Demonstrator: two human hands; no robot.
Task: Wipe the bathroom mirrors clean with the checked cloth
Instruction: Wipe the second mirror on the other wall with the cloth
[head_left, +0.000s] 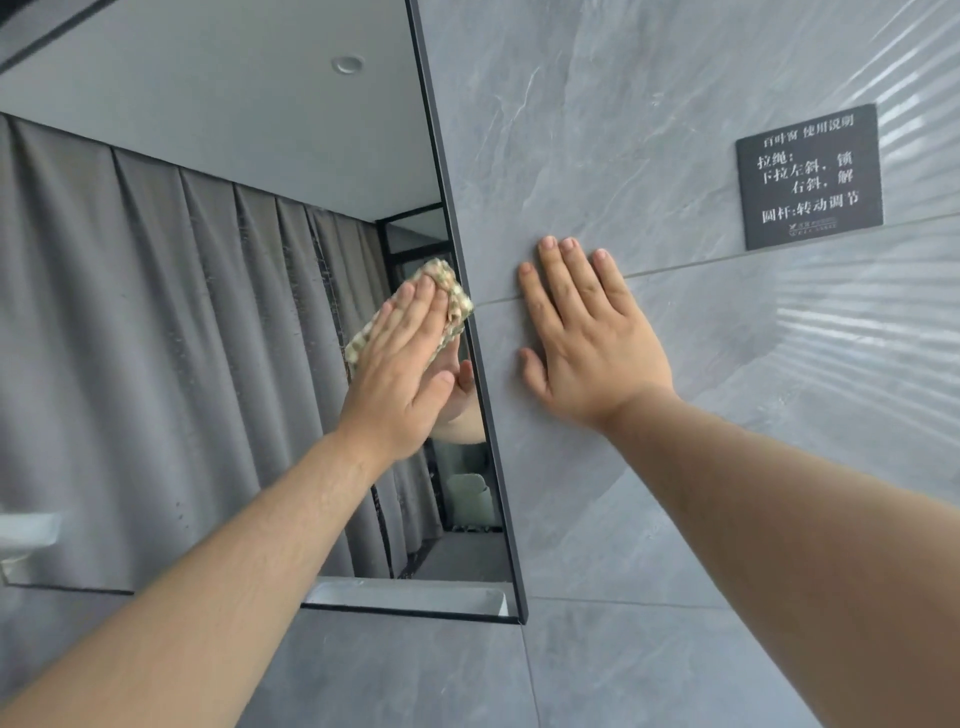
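A large wall mirror (218, 322) with a thin black frame fills the left half of the head view; it reflects grey curtains and a ceiling. My left hand (402, 374) presses the beige checked cloth (451, 291) flat against the glass, close to the mirror's right edge, fingers straight. The cloth sticks out above and to the left of my fingers. My right hand (587, 338) lies flat on the grey tiled wall (623, 130) just right of the mirror frame, fingers spread, holding nothing.
A dark instruction plaque (810, 176) with white Chinese lettering hangs on the wall at the upper right. The mirror's black right edge (467, 291) runs between my hands. Grey marble-look tiles continue below the mirror's lower edge (410, 613).
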